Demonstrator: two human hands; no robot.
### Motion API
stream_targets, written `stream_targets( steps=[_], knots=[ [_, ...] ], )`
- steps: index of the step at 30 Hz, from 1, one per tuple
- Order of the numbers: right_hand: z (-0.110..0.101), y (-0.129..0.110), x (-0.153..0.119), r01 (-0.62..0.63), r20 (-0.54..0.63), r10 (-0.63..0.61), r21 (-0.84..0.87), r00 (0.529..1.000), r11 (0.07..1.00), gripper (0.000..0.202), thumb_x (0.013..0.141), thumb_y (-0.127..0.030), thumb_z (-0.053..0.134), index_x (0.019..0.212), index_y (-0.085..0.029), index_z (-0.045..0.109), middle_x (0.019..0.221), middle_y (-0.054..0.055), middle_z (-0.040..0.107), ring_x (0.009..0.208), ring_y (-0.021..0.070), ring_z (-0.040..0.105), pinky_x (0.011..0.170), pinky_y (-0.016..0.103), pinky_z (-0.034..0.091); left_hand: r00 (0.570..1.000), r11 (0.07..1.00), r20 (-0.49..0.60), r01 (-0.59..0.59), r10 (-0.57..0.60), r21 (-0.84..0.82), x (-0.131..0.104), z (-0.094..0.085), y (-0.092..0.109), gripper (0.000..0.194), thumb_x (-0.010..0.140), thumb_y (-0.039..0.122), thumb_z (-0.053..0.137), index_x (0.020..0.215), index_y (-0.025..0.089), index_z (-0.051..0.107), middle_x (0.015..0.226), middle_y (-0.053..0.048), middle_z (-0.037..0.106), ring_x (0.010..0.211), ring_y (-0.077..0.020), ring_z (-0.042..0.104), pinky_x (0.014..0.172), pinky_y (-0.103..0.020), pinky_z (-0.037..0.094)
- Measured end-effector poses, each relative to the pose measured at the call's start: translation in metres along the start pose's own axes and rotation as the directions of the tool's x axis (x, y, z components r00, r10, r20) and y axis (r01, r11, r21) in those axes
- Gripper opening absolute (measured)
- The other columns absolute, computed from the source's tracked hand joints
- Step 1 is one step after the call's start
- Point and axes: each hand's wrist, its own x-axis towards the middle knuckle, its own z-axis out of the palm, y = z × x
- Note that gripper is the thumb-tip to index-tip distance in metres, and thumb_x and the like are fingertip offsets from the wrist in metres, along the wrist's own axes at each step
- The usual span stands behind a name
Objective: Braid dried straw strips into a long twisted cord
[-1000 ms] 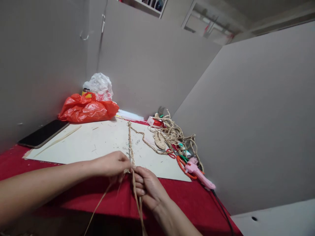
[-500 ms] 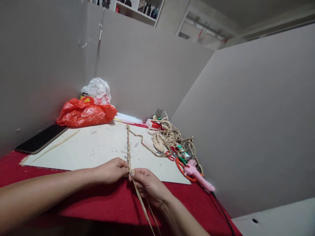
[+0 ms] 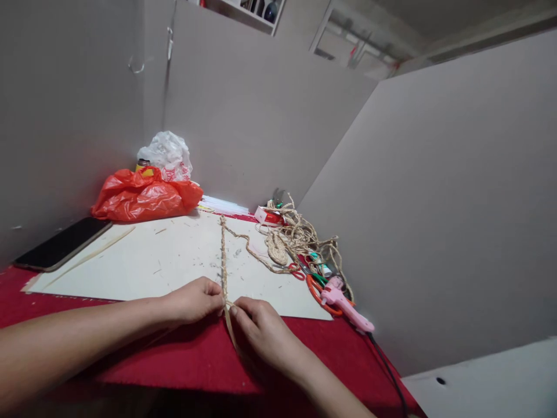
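Note:
A thin braided straw cord [image 3: 223, 255] runs from the middle of the white board [image 3: 183, 249] down to its front edge. At the cord's lower end my left hand [image 3: 200, 300] pinches it between thumb and fingers. Just to the right, my right hand [image 3: 256, 325] is closed on a loose straw strand at the same end. Another pale strand [image 3: 230, 328] hangs down between the hands over the red cloth [image 3: 183, 360]. From the cord's top end a thin twisted cord [image 3: 250, 248] winds right towards a coiled braid [image 3: 277, 248].
A pink glue gun [image 3: 348, 305], orange-handled scissors [image 3: 317, 293] and a heap of cord [image 3: 304, 229] lie at the right. Red [image 3: 148, 197] and white [image 3: 167, 154] plastic bags stand at the back left, near a black phone [image 3: 65, 244].
The whole view has shifted slightly. My right hand has moved a little away from my left, its fingers now on a strand beside the cord. The hanging strands have changed position.

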Motion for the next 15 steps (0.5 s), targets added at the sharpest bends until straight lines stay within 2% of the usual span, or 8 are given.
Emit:
stream_targets(
  steps=[2,5,7,9,12,14,15],
  knots=[
    [-0.002,-0.004,-0.002,-0.122,0.053,0.114,0.17,0.992,0.978,0.028,0.084,-0.027,0.042,0.061,-0.016,0.053,0.053,-0.001,0.05,0.051,0.0106,0.044,0.051,0.021,0.034,1.0,1.0,-0.004,-0.026,0.026,0.016,0.002,0.0,-0.005,0.019,0.068,0.03,0.048,0.059,0.014,0.053,0.053,0.004,0.049,0.05,-0.0079,0.036,0.052,-0.021,0.028],
    [0.006,-0.01,-0.005,-0.306,0.203,0.237,0.46,0.95,0.834,0.027,0.083,-0.031,0.038,0.065,-0.016,0.052,0.039,-0.007,0.039,0.033,0.0072,0.03,0.038,0.019,0.025,0.999,0.999,-0.006,-0.047,0.047,-0.024,0.003,0.003,-0.006,0.022,0.07,0.033,0.05,0.059,0.014,0.055,0.055,0.002,0.054,0.052,-0.0091,0.042,0.054,-0.022,0.032],
    [0.019,-0.011,-0.007,-0.364,0.24,0.278,0.496,0.93,0.789,0.027,0.084,-0.033,0.036,0.069,-0.017,0.051,0.037,-0.007,0.043,0.028,0.0067,0.027,0.034,0.018,0.022,0.999,0.994,0.015,-0.047,0.049,-0.098,0.001,0.005,-0.004,0.023,0.071,0.033,0.049,0.058,0.014,0.054,0.053,0.001,0.056,0.051,-0.0093,0.044,0.054,-0.022,0.033],
    [0.034,-0.01,-0.009,-0.361,0.199,0.303,0.419,0.932,0.833,0.027,0.086,-0.035,0.035,0.071,-0.018,0.05,0.042,-0.003,0.05,0.028,0.0081,0.035,0.033,0.018,0.023,1.0,0.987,0.025,-0.006,0.01,-0.163,-0.003,0.007,-0.001,0.025,0.071,0.033,0.048,0.054,0.015,0.051,0.045,0.003,0.049,0.043,-0.0073,0.037,0.048,-0.021,0.029],
    [0.049,-0.011,-0.013,-0.219,0.001,0.223,0.182,0.975,0.959,0.026,0.088,-0.033,0.036,0.073,-0.018,0.052,0.051,0.001,0.056,0.038,0.011,0.047,0.04,0.021,0.029,0.998,0.979,-0.008,0.056,-0.058,-0.194,-0.007,0.008,0.002,0.026,0.069,0.033,0.051,0.051,0.017,0.044,0.039,0.009,0.032,0.036,-0.0047,0.021,0.04,-0.022,0.015],
    [0.052,-0.014,-0.019,-0.105,-0.101,0.103,-0.012,0.99,0.994,0.026,0.088,-0.029,0.037,0.073,-0.018,0.056,0.057,0.004,0.059,0.046,0.0119,0.049,0.047,0.023,0.031,0.998,0.977,-0.022,0.059,-0.065,-0.205,-0.009,0.009,0.003,0.024,0.067,0.033,0.055,0.053,0.017,0.044,0.041,0.008,0.035,0.037,-0.0046,0.023,0.04,-0.021,0.014],
    [0.052,-0.015,-0.023,-0.06,-0.108,0.051,-0.085,0.993,0.995,0.027,0.088,-0.028,0.038,0.073,-0.018,0.057,0.058,0.004,0.059,0.048,0.012,0.049,0.048,0.023,0.031,0.998,0.976,-0.025,0.056,-0.063,-0.209,-0.009,0.009,0.003,0.022,0.066,0.032,0.057,0.054,0.016,0.046,0.043,0.007,0.039,0.038,-0.0047,0.026,0.04,-0.021,0.015]
  ],
)
